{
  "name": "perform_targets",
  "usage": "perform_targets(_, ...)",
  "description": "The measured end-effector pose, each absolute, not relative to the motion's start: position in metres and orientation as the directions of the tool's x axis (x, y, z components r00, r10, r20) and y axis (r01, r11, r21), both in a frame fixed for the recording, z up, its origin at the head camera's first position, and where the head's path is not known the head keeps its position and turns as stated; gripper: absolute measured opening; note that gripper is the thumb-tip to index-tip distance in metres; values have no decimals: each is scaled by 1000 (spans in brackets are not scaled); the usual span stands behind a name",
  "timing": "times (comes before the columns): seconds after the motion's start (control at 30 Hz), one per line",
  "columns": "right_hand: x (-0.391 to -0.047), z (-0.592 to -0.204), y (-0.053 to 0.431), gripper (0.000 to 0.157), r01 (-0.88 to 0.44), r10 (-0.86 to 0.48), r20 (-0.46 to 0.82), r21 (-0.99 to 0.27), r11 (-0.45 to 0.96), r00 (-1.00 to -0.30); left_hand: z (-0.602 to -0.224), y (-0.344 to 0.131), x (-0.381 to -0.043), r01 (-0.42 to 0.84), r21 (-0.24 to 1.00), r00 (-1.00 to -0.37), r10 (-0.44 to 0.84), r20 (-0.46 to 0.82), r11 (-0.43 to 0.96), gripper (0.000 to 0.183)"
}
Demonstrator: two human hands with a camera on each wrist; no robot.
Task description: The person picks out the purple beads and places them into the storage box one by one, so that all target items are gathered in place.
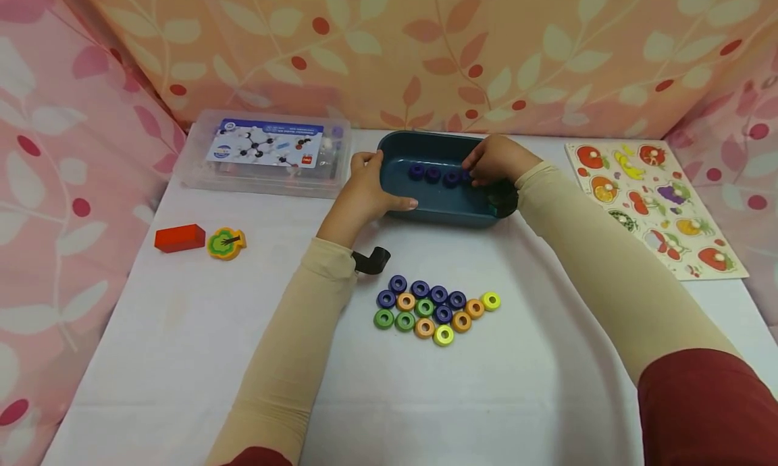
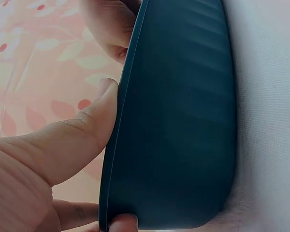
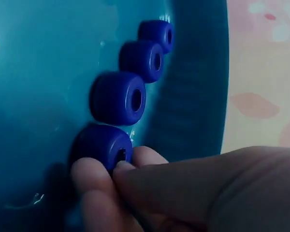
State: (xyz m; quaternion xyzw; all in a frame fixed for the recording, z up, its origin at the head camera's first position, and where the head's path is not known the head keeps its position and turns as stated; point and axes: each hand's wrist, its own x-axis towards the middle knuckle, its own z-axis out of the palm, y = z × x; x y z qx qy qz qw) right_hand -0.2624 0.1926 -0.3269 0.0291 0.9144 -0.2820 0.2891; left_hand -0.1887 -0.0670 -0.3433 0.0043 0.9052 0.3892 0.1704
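Note:
A dark teal plastic tub stands at the back of the table. My left hand grips its left end, with the thumb along the near rim and fingers curled over the end rim. Inside, several dark blue ring beads sit in a row on the floor of the tub. My right hand reaches in from the right and pinches the last bead of that row between thumb and fingertips. In the right wrist view, the neighbouring bead lies close beside it.
Loose blue, green, orange and yellow beads cluster in front of the tub. A clear model-kit case, a red block and a tree-shaped piece lie left. A fruit puzzle board lies right, under a patterned curtain.

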Motion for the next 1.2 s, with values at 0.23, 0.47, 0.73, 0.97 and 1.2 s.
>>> perform_targets(0.23, -246, -310, 196, 33, 190, -150, -507, -556, 809, -849, -343, -66, -188, -127, 701, -942, 136, -307, 702, 121)
perform_targets(0.47, -181, -287, 180, 33, 73, -302, -423, -673, 736, -854, -344, -67, -189, -114, 703, -944, 144, -297, 702, 122)
perform_targets(0.73, -107, -329, 125, 20, -294, -652, -320, -698, 652, -687, -344, -68, -191, -101, 698, -940, 162, -300, 709, 121)
perform_targets(0.97, -85, -351, 92, 19, -523, -766, -197, -625, 579, -612, -343, -68, -192, -92, 707, -942, 170, -291, 701, 119)
perform_targets(1.2, -82, -366, 84, 20, -556, -778, -184, -603, 572, -601, -343, -69, -191, -101, 702, -939, 167, -302, 705, 121)
